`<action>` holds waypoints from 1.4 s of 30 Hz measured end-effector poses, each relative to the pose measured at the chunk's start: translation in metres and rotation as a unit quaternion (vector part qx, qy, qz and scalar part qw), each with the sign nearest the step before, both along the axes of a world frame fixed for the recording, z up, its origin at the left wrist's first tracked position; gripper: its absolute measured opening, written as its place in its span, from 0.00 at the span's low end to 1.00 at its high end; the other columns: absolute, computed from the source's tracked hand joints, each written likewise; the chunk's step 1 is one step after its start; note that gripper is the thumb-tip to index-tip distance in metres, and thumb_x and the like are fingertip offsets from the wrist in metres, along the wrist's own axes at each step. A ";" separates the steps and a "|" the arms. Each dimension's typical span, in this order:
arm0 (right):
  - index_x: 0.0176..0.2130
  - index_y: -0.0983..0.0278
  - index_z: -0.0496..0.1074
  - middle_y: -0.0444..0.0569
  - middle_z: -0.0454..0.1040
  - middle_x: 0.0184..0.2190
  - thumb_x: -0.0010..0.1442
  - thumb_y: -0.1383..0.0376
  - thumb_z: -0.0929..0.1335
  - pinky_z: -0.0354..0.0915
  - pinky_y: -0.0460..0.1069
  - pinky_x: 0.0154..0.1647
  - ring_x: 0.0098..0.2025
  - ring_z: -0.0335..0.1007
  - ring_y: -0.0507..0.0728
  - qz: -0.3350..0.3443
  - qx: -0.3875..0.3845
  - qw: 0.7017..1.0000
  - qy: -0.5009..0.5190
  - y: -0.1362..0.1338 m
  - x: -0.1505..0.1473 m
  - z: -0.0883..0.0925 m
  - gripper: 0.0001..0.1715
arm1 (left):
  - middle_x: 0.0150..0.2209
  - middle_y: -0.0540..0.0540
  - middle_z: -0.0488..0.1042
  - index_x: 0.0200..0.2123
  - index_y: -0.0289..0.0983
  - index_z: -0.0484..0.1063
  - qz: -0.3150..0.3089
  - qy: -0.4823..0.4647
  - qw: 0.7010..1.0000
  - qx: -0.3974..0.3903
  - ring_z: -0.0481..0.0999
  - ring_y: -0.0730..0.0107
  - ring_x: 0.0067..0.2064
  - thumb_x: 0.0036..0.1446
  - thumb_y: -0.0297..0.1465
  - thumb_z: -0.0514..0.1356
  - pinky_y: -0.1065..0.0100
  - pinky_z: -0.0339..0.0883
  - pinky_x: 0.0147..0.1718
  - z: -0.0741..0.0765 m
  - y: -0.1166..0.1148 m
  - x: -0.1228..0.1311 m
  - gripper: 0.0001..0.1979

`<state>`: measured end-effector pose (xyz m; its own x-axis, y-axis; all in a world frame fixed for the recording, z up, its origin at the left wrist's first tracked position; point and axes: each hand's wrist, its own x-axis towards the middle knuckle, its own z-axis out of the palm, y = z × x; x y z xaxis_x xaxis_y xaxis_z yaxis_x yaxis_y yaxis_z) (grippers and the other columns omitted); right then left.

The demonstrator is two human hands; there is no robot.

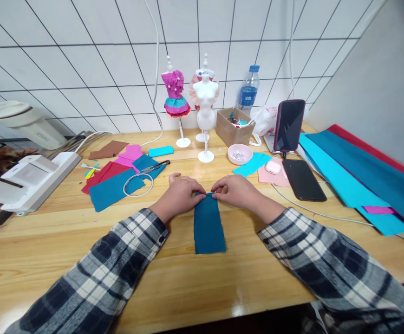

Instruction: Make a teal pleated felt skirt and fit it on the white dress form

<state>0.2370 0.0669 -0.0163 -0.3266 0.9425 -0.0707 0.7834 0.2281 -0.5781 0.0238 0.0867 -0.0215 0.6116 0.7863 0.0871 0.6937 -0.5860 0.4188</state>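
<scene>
A dark teal strip of crepe paper [209, 227] lies lengthwise on the wooden table in front of me. Its far edge is pinched at the left corner by my left hand [184, 195], thumb and forefinger together. At the right corner my right hand [235, 191] pinches the same edge. That edge looks slightly folded or gathered between the fingertips. Beyond my hands stands a bare white mini dress form [205, 102]. To its left, another dress form wears a magenta and turquoise dress [176, 93]; a third, partly hidden, stands behind the bare one.
Left are coloured paper pieces [109, 190], thread snips [155, 167], a white ring [138, 185] and a power strip [31, 178]. Behind stand a cardboard box [235, 132], a bead bowl [240, 154] and a water bottle [249, 90]. Right are phones [304, 180] and large paper sheets [358, 171].
</scene>
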 end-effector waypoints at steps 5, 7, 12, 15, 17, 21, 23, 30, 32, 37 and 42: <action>0.35 0.59 0.81 0.43 0.81 0.33 0.58 0.63 0.69 0.57 0.46 0.30 0.34 0.73 0.52 0.013 0.030 0.999 -0.030 0.000 -0.002 -0.001 0.08 | 0.36 0.48 0.82 0.34 0.44 0.80 0.000 0.005 1.000 0.017 0.76 0.59 0.44 0.56 0.37 0.62 0.42 0.39 0.58 0.000 -0.001 -0.002 0.07; 0.35 0.59 0.80 0.44 0.81 0.33 0.57 0.64 0.69 0.57 0.46 0.31 0.35 0.73 0.53 0.014 0.047 0.998 -0.048 -0.001 -0.003 0.000 0.08 | 0.38 0.46 0.82 0.37 0.45 0.80 -0.003 0.005 0.999 0.040 0.76 0.57 0.45 0.56 0.38 0.63 0.42 0.40 0.58 0.001 -0.003 -0.003 0.08; 0.34 0.59 0.79 0.45 0.79 0.34 0.57 0.65 0.68 0.56 0.47 0.32 0.38 0.72 0.54 0.021 0.107 0.991 -0.083 -0.005 -0.004 -0.002 0.07 | 0.37 0.46 0.82 0.35 0.43 0.80 -0.014 0.024 0.995 0.099 0.76 0.57 0.44 0.58 0.35 0.60 0.42 0.40 0.59 0.006 -0.007 -0.004 0.08; 0.37 0.59 0.80 0.46 0.79 0.36 0.59 0.63 0.68 0.56 0.47 0.33 0.39 0.72 0.55 0.031 0.109 0.989 -0.090 -0.006 -0.003 -0.002 0.09 | 0.34 0.47 0.81 0.32 0.42 0.80 -0.027 0.048 0.991 0.120 0.76 0.58 0.42 0.59 0.31 0.58 0.41 0.40 0.59 0.009 -0.008 -0.003 0.09; 0.38 0.58 0.80 0.46 0.80 0.37 0.60 0.63 0.68 0.57 0.47 0.34 0.40 0.73 0.55 0.036 0.108 0.989 -0.096 -0.007 -0.003 -0.002 0.09 | 0.33 0.47 0.81 0.32 0.42 0.80 -0.037 0.057 0.989 0.131 0.76 0.58 0.42 0.59 0.30 0.57 0.41 0.41 0.59 0.010 -0.009 -0.002 0.10; 0.37 0.59 0.79 0.46 0.80 0.36 0.61 0.64 0.68 0.57 0.47 0.35 0.39 0.73 0.55 0.041 0.119 0.987 -0.101 -0.008 -0.002 -0.003 0.08 | 0.34 0.46 0.81 0.33 0.42 0.79 -0.046 0.063 0.987 0.142 0.75 0.59 0.42 0.59 0.29 0.55 0.41 0.41 0.59 0.011 -0.010 -0.002 0.11; 0.38 0.60 0.79 0.46 0.80 0.37 0.62 0.64 0.68 0.57 0.47 0.35 0.40 0.73 0.55 0.050 0.132 0.984 -0.107 -0.009 -0.001 -0.004 0.08 | 0.33 0.46 0.80 0.34 0.41 0.78 -0.048 0.062 0.986 0.144 0.75 0.59 0.42 0.58 0.28 0.56 0.41 0.41 0.59 0.009 -0.010 -0.002 0.10; 0.43 0.61 0.78 0.50 0.78 0.40 0.68 0.65 0.62 0.56 0.48 0.33 0.42 0.74 0.56 0.161 0.163 0.952 -0.202 -0.013 0.002 0.004 0.14 | 0.33 0.46 0.79 0.33 0.42 0.78 -0.103 0.091 0.973 0.187 0.72 0.57 0.46 0.60 0.26 0.54 0.40 0.42 0.57 0.010 -0.013 -0.004 0.12; 0.43 0.61 0.78 0.50 0.79 0.40 0.66 0.69 0.63 0.55 0.49 0.31 0.40 0.75 0.57 0.183 0.165 0.940 -0.236 -0.015 0.004 0.009 0.14 | 0.33 0.46 0.79 0.34 0.43 0.79 -0.126 0.107 0.967 0.194 0.70 0.55 0.47 0.59 0.25 0.54 0.39 0.41 0.57 0.016 -0.015 -0.006 0.14; 0.43 0.56 0.81 0.48 0.80 0.46 0.62 0.69 0.65 0.56 0.49 0.30 0.40 0.76 0.59 0.162 0.133 0.950 -0.232 -0.017 0.010 0.017 0.17 | 0.36 0.43 0.78 0.38 0.44 0.81 -0.147 0.141 0.959 0.196 0.68 0.54 0.44 0.58 0.28 0.55 0.41 0.48 0.52 0.027 -0.019 -0.009 0.14; 0.44 0.58 0.80 0.46 0.82 0.42 0.63 0.67 0.63 0.61 0.48 0.36 0.42 0.76 0.57 -0.003 0.090 0.990 -0.108 -0.011 0.002 0.011 0.17 | 0.38 0.43 0.77 0.37 0.43 0.81 -0.145 0.148 0.953 0.220 0.69 0.54 0.45 0.58 0.29 0.55 0.41 0.49 0.52 0.024 -0.020 -0.006 0.14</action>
